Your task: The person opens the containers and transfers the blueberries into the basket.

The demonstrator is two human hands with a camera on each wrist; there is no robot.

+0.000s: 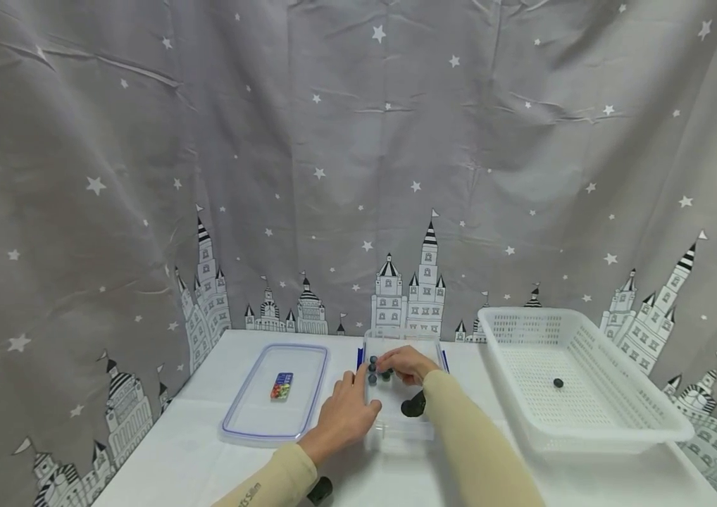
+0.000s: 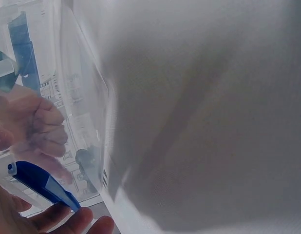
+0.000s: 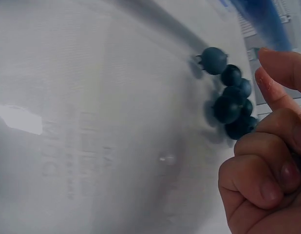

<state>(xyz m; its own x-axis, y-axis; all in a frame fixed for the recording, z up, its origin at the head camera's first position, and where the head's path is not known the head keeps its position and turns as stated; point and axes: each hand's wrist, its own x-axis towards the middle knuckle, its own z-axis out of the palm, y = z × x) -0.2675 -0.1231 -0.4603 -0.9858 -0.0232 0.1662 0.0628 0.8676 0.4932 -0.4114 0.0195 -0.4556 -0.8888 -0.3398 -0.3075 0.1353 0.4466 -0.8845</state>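
Note:
A clear plastic food container (image 1: 404, 334) with blue side latches sits at the table's middle. My left hand (image 1: 347, 407) holds its left side, the fingertips (image 2: 78, 220) beside a blue latch (image 2: 41, 181). Several blueberries (image 3: 227, 108) lie clustered along the left wall inside. My right hand (image 1: 406, 362) reaches into the container over these berries. In the right wrist view, its index finger and thumb (image 3: 274, 92) stand apart beside the cluster, with nothing visible between them, and the other fingers are bent. The right palm is hidden.
To the left lies the container's lid (image 1: 251, 377) with a blue seal, bearing a small printed packet (image 1: 282, 386). A white perforated basket (image 1: 510, 394) stands at the right with one blueberry (image 1: 558, 383) in it. A grey castle-print curtain (image 1: 358, 176) hangs behind the table.

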